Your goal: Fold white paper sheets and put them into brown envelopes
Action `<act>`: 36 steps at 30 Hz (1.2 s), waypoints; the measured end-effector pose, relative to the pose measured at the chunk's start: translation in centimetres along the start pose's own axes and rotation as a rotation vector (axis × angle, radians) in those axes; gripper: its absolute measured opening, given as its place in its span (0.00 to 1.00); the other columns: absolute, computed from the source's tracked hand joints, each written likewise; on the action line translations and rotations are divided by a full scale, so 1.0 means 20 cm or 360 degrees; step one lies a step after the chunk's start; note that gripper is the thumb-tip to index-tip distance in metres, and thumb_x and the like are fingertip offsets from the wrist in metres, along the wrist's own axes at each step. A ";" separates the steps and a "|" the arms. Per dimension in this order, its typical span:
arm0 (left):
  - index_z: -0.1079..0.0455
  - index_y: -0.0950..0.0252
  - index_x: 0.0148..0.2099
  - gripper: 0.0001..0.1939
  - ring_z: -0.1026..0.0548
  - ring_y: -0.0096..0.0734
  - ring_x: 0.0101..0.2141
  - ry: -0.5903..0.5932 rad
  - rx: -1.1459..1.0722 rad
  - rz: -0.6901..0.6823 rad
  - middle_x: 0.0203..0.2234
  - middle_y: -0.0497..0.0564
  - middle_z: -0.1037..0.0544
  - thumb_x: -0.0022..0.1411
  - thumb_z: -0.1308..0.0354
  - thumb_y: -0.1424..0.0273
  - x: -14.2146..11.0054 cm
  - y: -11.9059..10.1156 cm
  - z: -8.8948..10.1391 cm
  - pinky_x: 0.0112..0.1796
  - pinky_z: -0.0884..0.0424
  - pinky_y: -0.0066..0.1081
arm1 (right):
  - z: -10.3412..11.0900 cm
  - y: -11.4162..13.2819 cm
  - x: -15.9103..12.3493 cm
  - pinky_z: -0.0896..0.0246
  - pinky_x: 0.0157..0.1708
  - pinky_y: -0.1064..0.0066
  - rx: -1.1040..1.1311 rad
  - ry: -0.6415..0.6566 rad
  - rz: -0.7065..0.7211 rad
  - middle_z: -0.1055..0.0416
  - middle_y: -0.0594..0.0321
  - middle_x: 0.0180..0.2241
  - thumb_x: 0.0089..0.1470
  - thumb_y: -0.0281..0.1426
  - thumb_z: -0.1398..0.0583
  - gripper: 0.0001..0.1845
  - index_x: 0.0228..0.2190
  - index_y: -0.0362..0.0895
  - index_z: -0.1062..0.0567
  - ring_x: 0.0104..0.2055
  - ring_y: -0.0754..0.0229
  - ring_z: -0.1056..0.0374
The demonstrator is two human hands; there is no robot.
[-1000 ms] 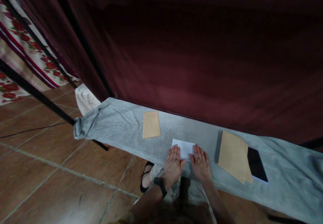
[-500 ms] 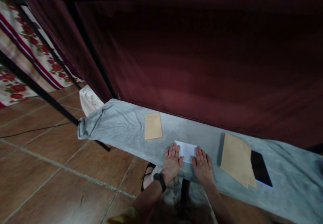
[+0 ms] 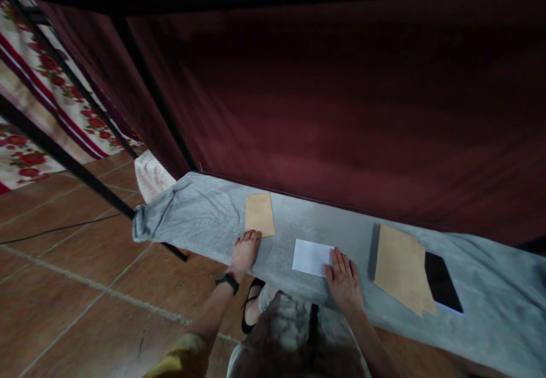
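Note:
A white sheet of paper (image 3: 312, 257) lies flat on the grey cloth in front of me. My right hand (image 3: 344, 280) rests flat at its right edge, fingers stretched out, holding nothing. To the left, my left hand (image 3: 244, 251) reaches the near edge of a brown envelope (image 3: 259, 213), its fingertips at the lower left corner. The fingers look laid on the edge rather than closed round it. Faint reddish print shows near the envelope's top. On my left wrist is a dark watch (image 3: 227, 282).
A stack of brown envelopes (image 3: 398, 267) lies to the right, partly over a dark tablet-like slab (image 3: 442, 282). The grey cloth (image 3: 205, 207) covers a narrow bench. Behind it hangs a dark red curtain (image 3: 319, 111). A black metal bar (image 3: 72, 165) stands at the left.
My left hand has left the white paper and moved left to the brown envelope. My right hand stays at the paper's right edge.

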State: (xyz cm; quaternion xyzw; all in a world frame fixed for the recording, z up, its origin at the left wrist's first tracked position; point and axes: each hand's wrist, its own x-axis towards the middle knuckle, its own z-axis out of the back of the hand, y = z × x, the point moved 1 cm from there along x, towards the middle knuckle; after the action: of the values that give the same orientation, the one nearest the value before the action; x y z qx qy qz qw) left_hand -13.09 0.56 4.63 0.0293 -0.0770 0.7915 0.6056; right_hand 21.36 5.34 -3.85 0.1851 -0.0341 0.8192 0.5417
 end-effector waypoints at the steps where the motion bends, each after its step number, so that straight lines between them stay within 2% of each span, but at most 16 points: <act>1: 0.31 0.61 0.56 0.18 0.26 0.39 0.51 0.0026 0.0028 -0.0024 0.52 0.56 0.24 0.69 0.54 0.76 0.01 0.01 0.01 0.50 0.31 0.39 | 0.00 0.00 0.00 0.58 0.67 0.49 -0.0006 0.0009 -0.0002 0.45 0.51 0.67 0.68 0.40 0.58 0.33 0.68 0.39 0.47 0.68 0.47 0.47; 4: 0.31 0.61 0.56 0.20 0.26 0.39 0.50 0.0035 0.0057 -0.0090 0.49 0.55 0.24 0.67 0.54 0.80 0.03 0.00 0.06 0.48 0.31 0.38 | 0.01 0.01 0.01 0.58 0.67 0.50 -0.0012 0.0019 -0.0004 0.45 0.52 0.67 0.68 0.40 0.58 0.32 0.67 0.38 0.44 0.68 0.47 0.46; 7: 0.31 0.62 0.55 0.19 0.26 0.39 0.47 0.0001 0.0082 -0.0135 0.44 0.55 0.23 0.68 0.54 0.80 0.00 -0.07 0.11 0.47 0.31 0.38 | 0.03 0.02 0.01 0.57 0.67 0.50 0.0028 -0.0001 0.0000 0.44 0.52 0.67 0.68 0.40 0.57 0.31 0.66 0.38 0.41 0.68 0.47 0.46; 12: 0.30 0.64 0.48 0.11 0.24 0.38 0.42 -0.0041 0.0046 -0.0226 0.38 0.53 0.24 0.70 0.52 0.77 -0.20 -0.30 0.14 0.40 0.29 0.34 | 0.09 0.01 0.01 0.57 0.68 0.49 0.0369 -0.0169 -0.0024 0.41 0.50 0.66 0.68 0.40 0.56 0.30 0.64 0.38 0.38 0.69 0.49 0.48; 14: 0.29 0.64 0.47 0.11 0.24 0.38 0.40 -0.0052 0.0011 -0.0283 0.38 0.53 0.24 0.68 0.50 0.79 -0.30 -0.41 0.14 0.38 0.29 0.34 | 0.14 0.05 0.00 0.55 0.68 0.50 0.0654 -0.0217 -0.0043 0.40 0.52 0.66 0.68 0.40 0.56 0.29 0.63 0.41 0.36 0.69 0.51 0.48; 16: 0.29 0.64 0.47 0.12 0.23 0.38 0.39 -0.0077 -0.0021 -0.0324 0.38 0.54 0.23 0.67 0.50 0.80 -0.38 -0.51 0.14 0.38 0.28 0.33 | 0.18 0.15 0.00 0.49 0.66 0.52 0.1027 -0.0196 -0.0136 0.38 0.53 0.65 0.67 0.43 0.54 0.29 0.62 0.43 0.35 0.67 0.51 0.45; 18: 0.29 0.64 0.48 0.14 0.23 0.38 0.39 -0.0091 -0.0059 -0.0382 0.39 0.54 0.22 0.66 0.50 0.82 -0.44 -0.59 0.14 0.39 0.28 0.33 | 0.22 0.28 0.01 0.42 0.62 0.54 0.1504 -0.0065 -0.0350 0.34 0.55 0.62 0.64 0.48 0.51 0.30 0.60 0.47 0.32 0.64 0.51 0.39; 21: 0.29 0.64 0.49 0.17 0.23 0.39 0.41 -0.0071 -0.0119 -0.0517 0.40 0.54 0.22 0.64 0.51 0.84 -0.50 -0.66 0.12 0.42 0.27 0.34 | 0.27 0.49 0.03 0.32 0.51 0.54 0.2258 0.0207 -0.0680 0.22 0.57 0.48 0.53 0.55 0.41 0.29 0.48 0.49 0.22 0.52 0.47 0.29; 23: 0.29 0.63 0.50 0.17 0.23 0.39 0.42 -0.0048 -0.0203 -0.0570 0.41 0.54 0.22 0.64 0.51 0.82 -0.52 -0.67 0.11 0.44 0.27 0.36 | 0.31 0.56 0.03 0.29 0.44 0.55 0.2583 0.0354 -0.0836 0.20 0.61 0.38 0.45 0.54 0.36 0.26 0.39 0.50 0.20 0.42 0.48 0.26; 26: 0.33 0.60 0.58 0.18 0.25 0.41 0.50 -0.0060 -0.0416 -0.0620 0.50 0.56 0.24 0.67 0.47 0.74 -0.52 -0.62 0.10 0.51 0.29 0.40 | 0.36 0.54 -0.01 0.29 0.39 0.58 0.2843 0.0495 -0.0918 0.21 0.65 0.31 0.41 0.48 0.31 0.20 0.33 0.49 0.21 0.35 0.51 0.26; 28: 0.44 0.58 0.67 0.32 0.35 0.47 0.62 -0.0057 -0.0487 -0.0687 0.62 0.59 0.34 0.64 0.41 0.68 -0.48 -0.57 0.10 0.59 0.36 0.47 | 0.38 0.49 -0.03 0.29 0.37 0.59 0.2870 0.0505 -0.0967 0.22 0.64 0.30 0.39 0.46 0.30 0.19 0.30 0.48 0.22 0.33 0.53 0.26; 30: 0.56 0.57 0.73 0.48 0.51 0.52 0.69 0.0038 -0.0443 -0.0750 0.71 0.61 0.50 0.57 0.34 0.66 -0.42 -0.52 0.10 0.63 0.45 0.55 | 0.38 0.43 -0.04 0.29 0.35 0.60 0.2827 0.0446 -0.1089 0.22 0.61 0.29 0.36 0.47 0.29 0.21 0.28 0.46 0.23 0.31 0.53 0.27; 31: 0.59 0.56 0.73 0.52 0.56 0.52 0.70 0.0124 -0.0401 -0.0772 0.72 0.60 0.54 0.55 0.32 0.66 -0.39 -0.50 0.09 0.64 0.48 0.57 | 0.37 0.41 -0.04 0.29 0.36 0.60 0.2811 0.0412 -0.1151 0.22 0.60 0.30 0.35 0.48 0.29 0.22 0.28 0.45 0.23 0.31 0.53 0.26; 33: 0.59 0.55 0.73 0.53 0.57 0.50 0.70 0.0303 -0.0337 -0.0806 0.72 0.59 0.56 0.53 0.33 0.72 -0.32 -0.49 0.06 0.64 0.50 0.56 | 0.35 0.41 -0.04 0.28 0.39 0.58 0.2827 0.0392 -0.1217 0.21 0.56 0.34 0.36 0.50 0.31 0.26 0.32 0.44 0.23 0.35 0.51 0.25; 36: 0.60 0.54 0.74 0.52 0.54 0.45 0.70 0.0331 -0.0387 -0.0810 0.72 0.59 0.55 0.53 0.39 0.79 -0.27 -0.51 -0.01 0.64 0.47 0.52 | 0.32 0.45 -0.02 0.28 0.41 0.56 0.2855 0.0394 -0.1298 0.20 0.55 0.40 0.38 0.52 0.33 0.31 0.41 0.45 0.24 0.39 0.48 0.24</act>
State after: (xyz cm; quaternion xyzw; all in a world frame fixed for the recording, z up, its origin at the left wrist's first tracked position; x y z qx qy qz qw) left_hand -1.88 -1.94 4.58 -0.1062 -0.0990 0.5980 0.7883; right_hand 15.12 -0.36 3.17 0.4371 0.7215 0.3062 0.4412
